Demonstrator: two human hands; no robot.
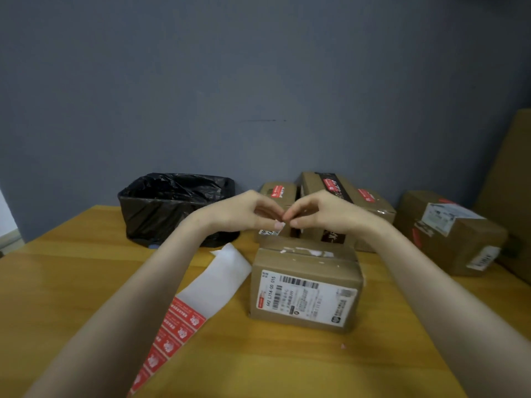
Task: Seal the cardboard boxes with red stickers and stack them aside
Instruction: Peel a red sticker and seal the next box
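A small cardboard box (304, 285) with a white shipping label on its near side stands on the wooden table (86, 282) in front of me. Its top seam shows torn white tape. Above its far edge my left hand (247, 211) and my right hand (319, 211) meet fingertip to fingertip, pinching a small pale scrap (279, 224) between them. A strip of backing paper (212, 285) lies left of the box, with several red stickers (172, 337) on its near end.
A bin lined with a black bag (175, 205) stands at the back left. Three boxes bearing red stickers (277, 193) (344, 199) (451, 231) stand along the back and right. A large cardboard sheet (508, 182) leans at the far right.
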